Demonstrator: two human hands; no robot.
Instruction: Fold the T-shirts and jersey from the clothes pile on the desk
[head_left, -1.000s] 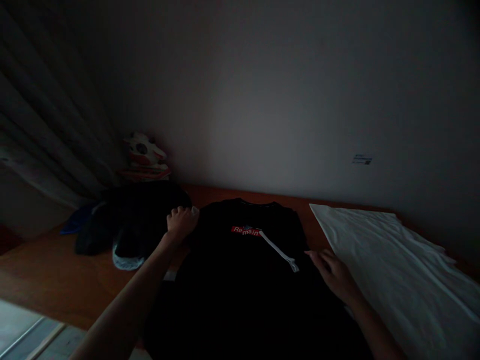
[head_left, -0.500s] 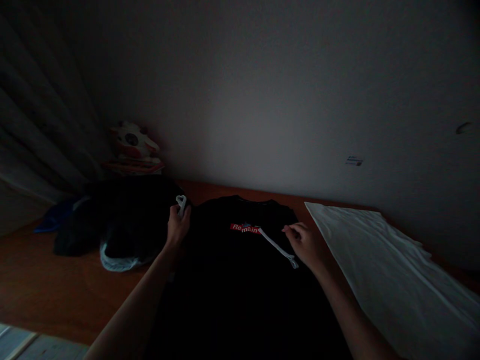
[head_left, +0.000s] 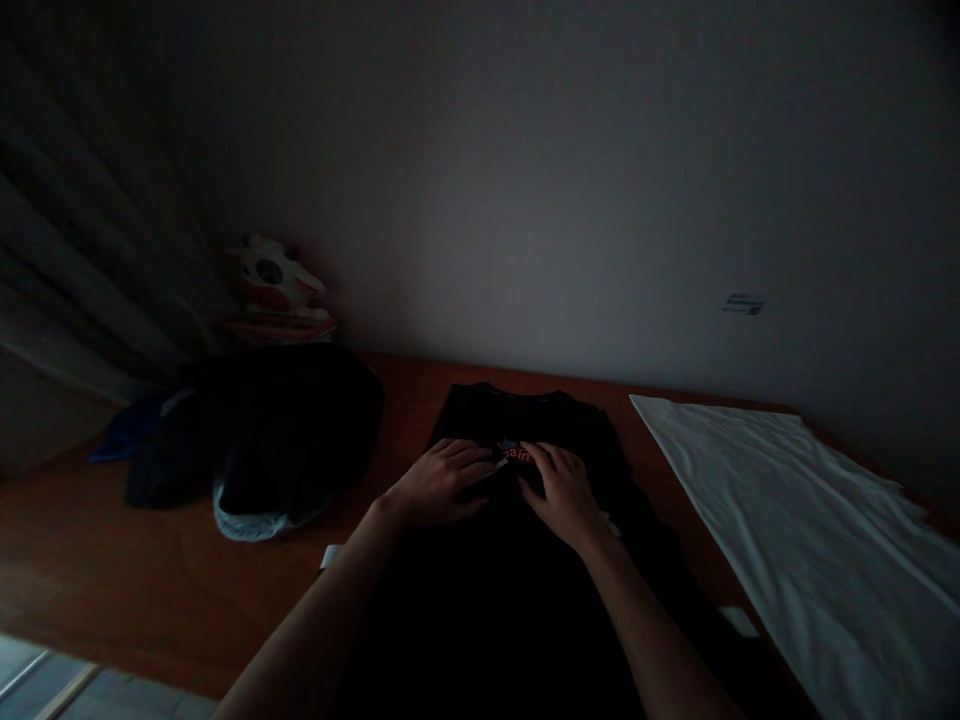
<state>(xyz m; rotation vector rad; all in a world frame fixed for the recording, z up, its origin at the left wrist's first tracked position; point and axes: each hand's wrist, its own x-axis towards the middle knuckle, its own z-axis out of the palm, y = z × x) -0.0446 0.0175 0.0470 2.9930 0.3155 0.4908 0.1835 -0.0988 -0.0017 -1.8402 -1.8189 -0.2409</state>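
Observation:
A black shirt point(head_left: 487, 620) lies on the brown wooden surface, its collar toward the wall. My left hand point(head_left: 442, 482) rests on the left part of its chest, fingers spread. On the right part of the chest, my right hand point(head_left: 559, 490) lies with its fingers apart. Between the two hands shows part of a red print point(head_left: 517, 453) with light letters. A bit of white strip point(head_left: 611, 524) sticks out beside my right wrist. The shirt's left side is folded inward.
A dark pile of clothes point(head_left: 300, 420) sits at the left on the wooden surface point(head_left: 150, 600). Behind it a cow plush point(head_left: 274, 280) rests on books point(head_left: 281, 328). White fabric point(head_left: 795, 520) is spread at the right, with a curtain point(head_left: 82, 200) at far left.
Both hands have moved inward onto the shirt's chest and now partly cover the print. The shirt's left edge has come inward, and the white strip is now mostly hidden. The view has shifted slightly.

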